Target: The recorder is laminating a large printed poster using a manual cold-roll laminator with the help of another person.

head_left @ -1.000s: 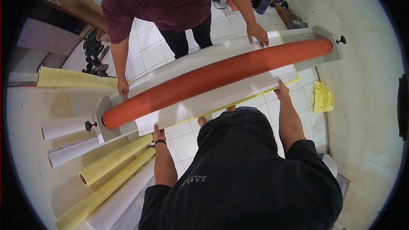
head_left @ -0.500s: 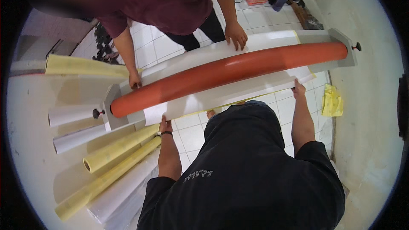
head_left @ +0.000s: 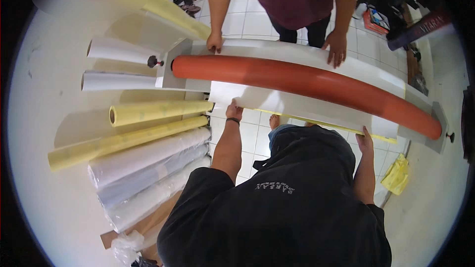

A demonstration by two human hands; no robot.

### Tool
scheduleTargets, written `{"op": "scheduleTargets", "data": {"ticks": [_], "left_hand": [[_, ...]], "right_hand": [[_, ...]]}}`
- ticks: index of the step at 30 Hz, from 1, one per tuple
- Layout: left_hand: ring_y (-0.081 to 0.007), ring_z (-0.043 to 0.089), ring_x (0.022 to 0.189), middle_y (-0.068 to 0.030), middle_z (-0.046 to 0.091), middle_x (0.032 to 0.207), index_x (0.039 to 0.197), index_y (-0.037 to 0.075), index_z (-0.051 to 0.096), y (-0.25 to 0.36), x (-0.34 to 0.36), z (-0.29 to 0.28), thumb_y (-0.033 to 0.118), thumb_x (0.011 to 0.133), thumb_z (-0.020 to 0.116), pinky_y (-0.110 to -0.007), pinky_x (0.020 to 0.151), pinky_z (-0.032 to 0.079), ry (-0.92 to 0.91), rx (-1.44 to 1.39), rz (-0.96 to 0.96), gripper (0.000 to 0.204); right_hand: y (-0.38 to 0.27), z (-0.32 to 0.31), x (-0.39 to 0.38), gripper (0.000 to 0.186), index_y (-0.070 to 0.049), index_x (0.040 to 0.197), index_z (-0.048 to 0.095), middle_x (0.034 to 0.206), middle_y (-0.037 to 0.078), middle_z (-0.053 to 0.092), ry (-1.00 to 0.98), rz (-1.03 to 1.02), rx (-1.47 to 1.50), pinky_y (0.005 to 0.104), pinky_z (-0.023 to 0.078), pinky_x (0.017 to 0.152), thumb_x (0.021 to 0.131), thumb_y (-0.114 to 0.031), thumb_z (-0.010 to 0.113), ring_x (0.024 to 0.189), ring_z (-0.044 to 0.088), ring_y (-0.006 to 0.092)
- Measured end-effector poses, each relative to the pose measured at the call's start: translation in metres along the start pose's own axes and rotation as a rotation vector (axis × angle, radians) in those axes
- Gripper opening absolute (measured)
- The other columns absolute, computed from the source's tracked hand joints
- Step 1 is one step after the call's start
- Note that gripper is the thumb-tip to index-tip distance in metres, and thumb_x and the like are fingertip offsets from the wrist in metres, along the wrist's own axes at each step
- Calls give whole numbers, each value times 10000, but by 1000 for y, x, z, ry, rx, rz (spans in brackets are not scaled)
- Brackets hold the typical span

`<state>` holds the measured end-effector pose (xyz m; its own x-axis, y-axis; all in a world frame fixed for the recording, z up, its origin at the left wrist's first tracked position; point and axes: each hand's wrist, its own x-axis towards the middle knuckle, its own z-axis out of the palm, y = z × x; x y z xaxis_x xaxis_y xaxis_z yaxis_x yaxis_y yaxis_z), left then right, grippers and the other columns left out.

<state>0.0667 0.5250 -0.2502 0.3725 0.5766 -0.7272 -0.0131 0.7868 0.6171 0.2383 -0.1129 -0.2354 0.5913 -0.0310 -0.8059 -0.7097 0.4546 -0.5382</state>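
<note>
A long orange-red roller lies across a grey frame, and a white sheet with a yellow edge passes beneath it toward me. My left hand grips the sheet's near edge close to its left corner. Farther right along the same edge, my right hand is closed on the sheet, with its thumb on top. Across the roller, a co-worker's one hand is at the far left of the sheet. The co-worker's other hand rests with fingers spread on the sheet's far side.
Dark knobs stick out at both ends, such as the left knob. White and yellow rolls project along the left wall, above plastic-wrapped rolls. A crumpled yellow sheet lies at right, and a red box stands behind.
The view has turned, so the roller now slopes down to the right. Both my hands stay on the sheet's near edge. The co-worker's hand on the right has gone from curled to spread.
</note>
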Motion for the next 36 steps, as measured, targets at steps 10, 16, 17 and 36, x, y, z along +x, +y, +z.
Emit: {"op": "scheduleTargets", "data": {"ticks": [10, 16, 17, 36], "left_hand": [[-214, 611, 975, -63, 625, 1045, 1102, 43, 579, -9, -12, 8, 268, 924, 623, -350, 902, 520, 36, -10, -74, 290], [-258, 636, 972, -118, 634, 1019, 1069, -34, 541, -11, -10, 3, 217, 905, 649, -395, 851, 556, 41, -22, 11, 319], [-268, 637, 969, -129, 634, 1021, 1060, -40, 544, -9, -9, 2, 204, 902, 652, -411, 846, 562, 33, -11, 7, 310], [-283, 646, 956, -163, 632, 1030, 1065, -50, 532, -8, -14, 0, 145, 918, 607, -421, 872, 558, 36, 13, 25, 256]], "right_hand": [[13, 7, -12, 286, -95, 997, 609, 827, 4, 615, 44, 37, -146, 259, 517, 734, 862, -329, 704, 727, 587, 117], [11, 15, -9, 285, -102, 1023, 609, 852, 24, 609, 78, -26, -130, 286, 526, 784, 876, -334, 684, 760, 584, 145], [13, 13, -7, 274, -104, 1020, 609, 855, 29, 606, 86, -43, -151, 288, 527, 791, 882, -332, 677, 765, 581, 149], [15, 11, -15, 375, -54, 1122, 558, 976, 80, 599, -15, 7, 10, 314, 543, 791, 869, -295, 694, 860, 603, 192]]}}
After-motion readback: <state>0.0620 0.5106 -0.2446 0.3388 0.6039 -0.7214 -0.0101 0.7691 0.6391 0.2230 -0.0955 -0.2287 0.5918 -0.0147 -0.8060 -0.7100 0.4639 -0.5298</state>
